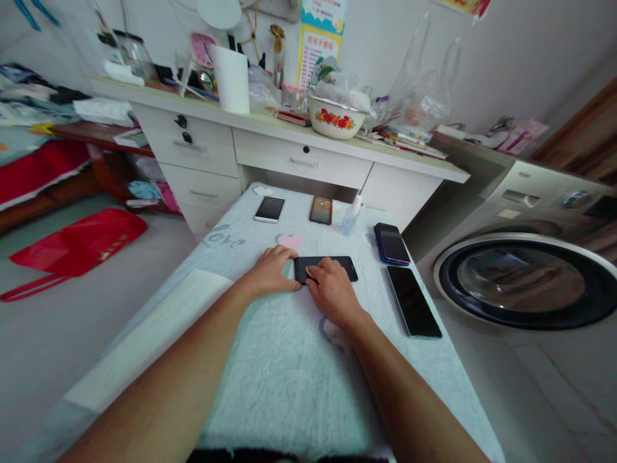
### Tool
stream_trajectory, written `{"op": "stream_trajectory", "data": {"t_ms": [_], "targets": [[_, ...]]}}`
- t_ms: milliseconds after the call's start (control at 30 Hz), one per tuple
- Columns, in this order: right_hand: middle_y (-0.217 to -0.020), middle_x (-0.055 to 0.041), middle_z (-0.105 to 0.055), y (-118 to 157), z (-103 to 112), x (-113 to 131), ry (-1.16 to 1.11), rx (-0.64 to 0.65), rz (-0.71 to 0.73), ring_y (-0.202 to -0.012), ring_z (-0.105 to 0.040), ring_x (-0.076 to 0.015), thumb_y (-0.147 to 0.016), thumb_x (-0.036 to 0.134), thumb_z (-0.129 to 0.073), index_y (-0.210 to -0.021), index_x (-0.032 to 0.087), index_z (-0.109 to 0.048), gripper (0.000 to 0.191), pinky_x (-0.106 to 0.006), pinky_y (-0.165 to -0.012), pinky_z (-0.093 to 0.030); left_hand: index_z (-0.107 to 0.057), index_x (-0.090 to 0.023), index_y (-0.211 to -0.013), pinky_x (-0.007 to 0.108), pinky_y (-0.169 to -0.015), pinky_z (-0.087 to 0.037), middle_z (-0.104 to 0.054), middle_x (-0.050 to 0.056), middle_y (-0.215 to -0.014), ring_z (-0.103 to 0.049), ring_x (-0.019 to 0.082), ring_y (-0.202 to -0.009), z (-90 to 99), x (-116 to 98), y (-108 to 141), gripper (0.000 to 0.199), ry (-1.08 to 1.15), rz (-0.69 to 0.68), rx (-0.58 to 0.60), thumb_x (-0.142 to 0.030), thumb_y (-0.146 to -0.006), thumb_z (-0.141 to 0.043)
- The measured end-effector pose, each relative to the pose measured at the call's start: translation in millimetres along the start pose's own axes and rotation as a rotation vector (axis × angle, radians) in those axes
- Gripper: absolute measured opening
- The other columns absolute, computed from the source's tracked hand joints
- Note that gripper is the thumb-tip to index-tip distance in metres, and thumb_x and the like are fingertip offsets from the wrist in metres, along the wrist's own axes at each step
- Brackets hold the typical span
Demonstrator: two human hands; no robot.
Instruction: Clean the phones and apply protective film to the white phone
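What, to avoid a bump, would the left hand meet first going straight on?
Beyond the dark phone already at its fingertips, the left hand would probably meet the right hand; exact depth is unclear.

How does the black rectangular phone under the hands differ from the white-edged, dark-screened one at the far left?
The black phone has dark edges; the white-edged phone has pale ones.
The black phone has the left hand and right hand on it, while the white-edged phone lies untouched, farther away.
Both lie flat.
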State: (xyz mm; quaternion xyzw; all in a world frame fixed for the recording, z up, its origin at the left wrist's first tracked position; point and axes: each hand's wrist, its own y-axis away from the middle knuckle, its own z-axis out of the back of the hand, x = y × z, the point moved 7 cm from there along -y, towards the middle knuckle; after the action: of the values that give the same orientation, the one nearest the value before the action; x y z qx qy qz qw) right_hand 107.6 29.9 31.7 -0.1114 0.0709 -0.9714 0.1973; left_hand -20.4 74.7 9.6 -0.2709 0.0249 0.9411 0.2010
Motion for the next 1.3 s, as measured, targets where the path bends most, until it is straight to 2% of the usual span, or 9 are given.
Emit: {"op": "stream_trajectory", "data": {"t_ms": [167,333,567,933,1300], "targets": [[-0.100,-0.0078,-0.056,0.0,-0.2,-0.3,0.001,0.001,-0.003,-0.093,-0.049,-0.0210,-0.091,0.030,-0.053,-0.110,0.021,-0.065,0.024,-0.033,-0.082,-0.037,-0.055,-0.018,-0.115,0.040,-0.096,-0.039,-0.052,0.009,-0.120,-0.048,0.030,-0.113,1.0,-1.3,0.7,0.061,-0.001,0.016,0.007,-0.038,-0.060,-0.072],[-0.099,-0.0074,-0.056,0.9,1.6,1.5,-0.016,-0.004,0.019,-0.093,-0.049,-0.0200,-0.091,0.031,-0.052,-0.109,0.021,-0.066,0.025,-0.032,-0.083,-0.036,-0.055,-0.020,-0.114,0.041,-0.096,-0.039,-0.053,0.008,-0.120,-0.048,0.030,-0.112,1.6,-1.4,0.5,0.061,-0.006,0.015,-0.002,-0.038,-0.059,-0.073],[-0.096,-0.0072,-0.057,1.0,2.1,3.1,-0.010,-0.006,0.036,-0.089,-0.048,-0.0185,-0.096,0.024,-0.040,-0.104,0.020,-0.068,0.029,-0.030,-0.081,-0.034,-0.055,-0.022,-0.113,0.040,-0.095,-0.040,-0.053,0.007,-0.119,-0.049,0.030,-0.111,1.6,-1.5,0.5,0.061,-0.011,0.012,0.007,-0.039,-0.058,-0.073],[-0.098,-0.0076,-0.059,0.3,1.9,-8.2,0.057,-0.012,-0.007,-0.090,-0.048,-0.0204,-0.097,0.024,-0.038,-0.110,0.022,-0.067,0.032,-0.031,-0.077,-0.032,-0.054,-0.022,-0.114,0.040,-0.095,-0.039,-0.052,0.007,-0.120,-0.048,0.029,-0.111,-0.4,0.7,-0.2,0.060,0.002,0.005,-0.002,-0.040,-0.059,-0.072],[-0.098,-0.0082,-0.058,-0.2,0.1,-22.3,0.109,-0.032,-0.111,-0.090,-0.047,-0.0212,-0.094,0.020,-0.039,-0.101,0.021,-0.069,0.031,-0.032,-0.079,-0.032,-0.054,-0.023,-0.113,0.040,-0.095,-0.039,-0.052,0.006,-0.119,-0.048,0.029,-0.111,-0.7,1.2,0.0,0.059,0.006,-0.002,-0.009,-0.040,-0.059,-0.071]]}}
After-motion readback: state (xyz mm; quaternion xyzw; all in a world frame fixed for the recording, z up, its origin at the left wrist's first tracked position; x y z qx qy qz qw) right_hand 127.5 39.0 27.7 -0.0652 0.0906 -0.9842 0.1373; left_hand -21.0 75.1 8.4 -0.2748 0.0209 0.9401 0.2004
